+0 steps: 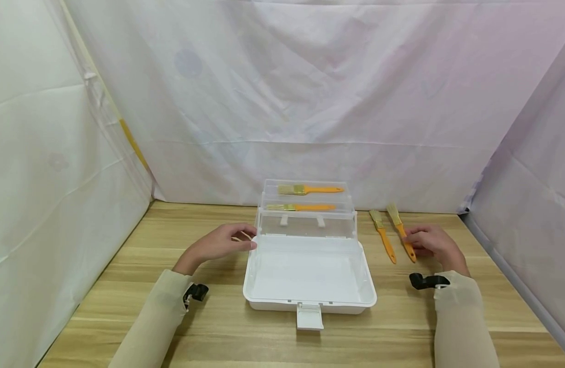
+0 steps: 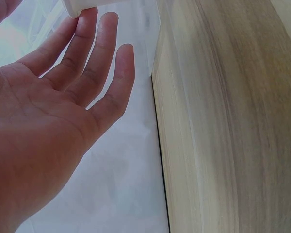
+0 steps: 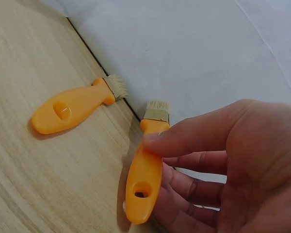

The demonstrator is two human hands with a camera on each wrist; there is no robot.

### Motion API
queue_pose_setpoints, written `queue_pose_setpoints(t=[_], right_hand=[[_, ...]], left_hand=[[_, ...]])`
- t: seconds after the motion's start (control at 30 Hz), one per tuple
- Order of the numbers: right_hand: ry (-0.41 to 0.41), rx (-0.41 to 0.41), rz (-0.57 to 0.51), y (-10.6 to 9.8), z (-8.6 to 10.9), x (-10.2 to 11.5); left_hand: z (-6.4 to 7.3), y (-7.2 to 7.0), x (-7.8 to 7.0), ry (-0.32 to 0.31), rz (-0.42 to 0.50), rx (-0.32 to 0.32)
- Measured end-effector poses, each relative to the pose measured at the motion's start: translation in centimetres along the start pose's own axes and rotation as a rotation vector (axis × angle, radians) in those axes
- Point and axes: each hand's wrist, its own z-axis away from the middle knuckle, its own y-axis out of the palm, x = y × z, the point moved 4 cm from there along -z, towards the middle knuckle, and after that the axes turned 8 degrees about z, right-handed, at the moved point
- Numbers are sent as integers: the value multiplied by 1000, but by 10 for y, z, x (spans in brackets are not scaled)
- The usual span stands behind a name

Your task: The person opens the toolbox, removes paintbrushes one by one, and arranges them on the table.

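Observation:
My right hand pinches a paintbrush by its orange handle. In the right wrist view the thumb lies on top of the handle, with the other fingers behind it and the pale bristles pointing away. A second paintbrush lies on the table just left of it. My left hand is at the back left corner of an open white box, its fingers loosely extended. In the left wrist view, its fingertips touch a white edge of the box.
Clear plastic trays rise at the box's back. Two more paintbrushes, an upper one and a lower one, lie in them. The front latch hangs down. White cloth closes off the wooden table behind and at both sides.

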Motion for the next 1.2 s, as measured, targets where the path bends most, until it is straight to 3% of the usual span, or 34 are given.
queue_pose_setpoints(t=[1.2], right_hand=[[54,-69,121,1,2,5]], left_hand=[[-1,0,1,1,18,3]])
